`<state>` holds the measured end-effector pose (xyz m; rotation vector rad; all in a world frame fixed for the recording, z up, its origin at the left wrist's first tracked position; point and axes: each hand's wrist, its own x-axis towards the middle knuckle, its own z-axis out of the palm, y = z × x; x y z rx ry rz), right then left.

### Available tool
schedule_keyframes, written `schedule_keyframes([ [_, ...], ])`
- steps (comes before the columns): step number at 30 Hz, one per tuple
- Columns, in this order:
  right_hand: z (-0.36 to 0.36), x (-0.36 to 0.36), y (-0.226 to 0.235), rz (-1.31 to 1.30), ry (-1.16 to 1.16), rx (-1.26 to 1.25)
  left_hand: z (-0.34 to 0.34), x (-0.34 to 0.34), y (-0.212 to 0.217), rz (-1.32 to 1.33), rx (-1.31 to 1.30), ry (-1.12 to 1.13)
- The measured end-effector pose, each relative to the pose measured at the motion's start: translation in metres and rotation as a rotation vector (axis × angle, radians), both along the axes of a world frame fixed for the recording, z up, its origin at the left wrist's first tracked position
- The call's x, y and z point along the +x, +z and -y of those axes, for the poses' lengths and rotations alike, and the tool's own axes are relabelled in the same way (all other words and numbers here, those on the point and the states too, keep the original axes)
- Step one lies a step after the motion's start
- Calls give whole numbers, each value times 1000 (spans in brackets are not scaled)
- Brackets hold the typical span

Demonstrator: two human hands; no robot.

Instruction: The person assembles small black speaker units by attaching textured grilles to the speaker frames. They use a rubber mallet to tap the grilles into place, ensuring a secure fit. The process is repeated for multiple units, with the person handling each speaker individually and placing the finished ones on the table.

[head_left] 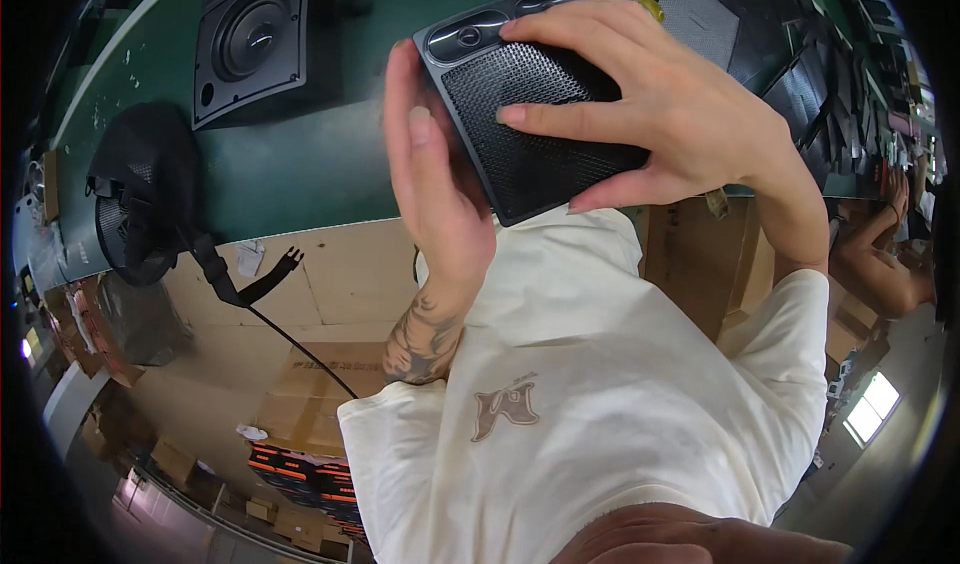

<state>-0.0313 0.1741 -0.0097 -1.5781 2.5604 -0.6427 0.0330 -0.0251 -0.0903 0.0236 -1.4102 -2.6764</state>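
Observation:
A black speaker box with a metal mesh grille is tilted between my hands at the near edge of the green bench. Two glossy oval recesses run along its far end. My left hand holds its left side, fingers stretched along the edge. Over the front and right side lies my right hand, its fingers spread across the mesh and its thumb at the near edge. What is under the box is hidden.
An uncovered speaker cabinet stands at the back left of the green bench. A black bag with a strap hangs over the left edge. Mesh panels and dark panels are stacked right. Cardboard boxes stand below; another person's arm shows far right.

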Motion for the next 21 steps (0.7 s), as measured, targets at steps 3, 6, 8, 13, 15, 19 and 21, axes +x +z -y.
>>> schedule_keyframes([
  [3,2,0,2,5,1,30,-2,1,-3,64,10,8],
  [6,4,-1,5,-3,4,45,-13,3,11,100,-47,70],
  [8,3,0,7,-9,4,60,-7,0,1,93,-26,48],
  [13,2,0,8,-14,7,81,7,-22,-6,98,4,24],
  [15,3,0,9,-15,10,83,9,-28,-8,94,-18,-20],
  [19,5,-2,10,-12,14,73,0,-31,-1,58,-185,38],
  [21,10,-5,12,-1,17,63,-1,-31,-3,61,-133,46],
])
